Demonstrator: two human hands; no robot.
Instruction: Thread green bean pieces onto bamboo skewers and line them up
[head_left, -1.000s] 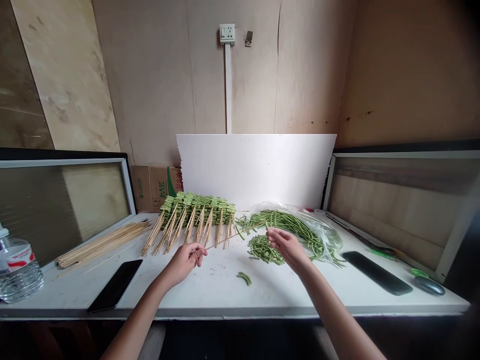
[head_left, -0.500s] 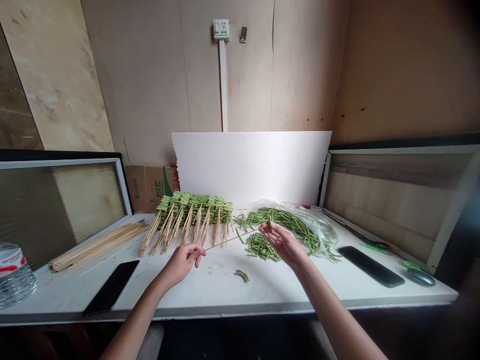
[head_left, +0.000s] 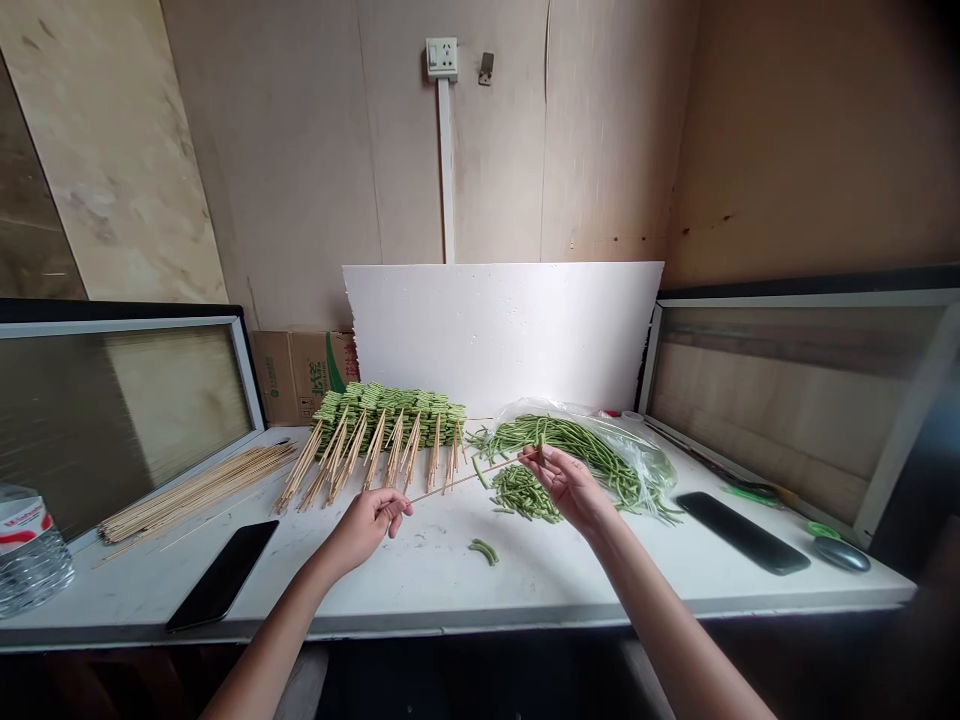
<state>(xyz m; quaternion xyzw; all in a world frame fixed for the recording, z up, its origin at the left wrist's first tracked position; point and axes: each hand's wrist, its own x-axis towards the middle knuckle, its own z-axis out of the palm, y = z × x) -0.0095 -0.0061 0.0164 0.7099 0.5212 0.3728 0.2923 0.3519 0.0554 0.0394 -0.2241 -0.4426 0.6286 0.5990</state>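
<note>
My left hand (head_left: 373,522) pinches the near end of a thin wooden skewer (head_left: 457,483) above the table. The skewer slants up to my right hand (head_left: 566,483), whose fingers are closed on a short green bean piece (head_left: 541,452) at its far end. How far the skewer goes into the piece is hidden by the fingers. Below my right hand lies a heap of cut green beans (head_left: 521,493). A few loose cut pieces (head_left: 484,551) rest nearer the front edge. Stacked bean skewers (head_left: 397,425) lie behind my left hand, sticks pointing toward me.
Long whole beans (head_left: 555,436) spill from a clear plastic bag (head_left: 651,462). Bare skewers (head_left: 199,492) are piled left. A black phone (head_left: 225,575), a water bottle (head_left: 30,555), a dark oblong object (head_left: 742,532) and a computer mouse (head_left: 841,553) sit around the table. A white board (head_left: 502,335) stands behind.
My right hand's fingers and the bean piece have shifted very slightly at the skewer's end. My left hand stays in nearly the same place.
</note>
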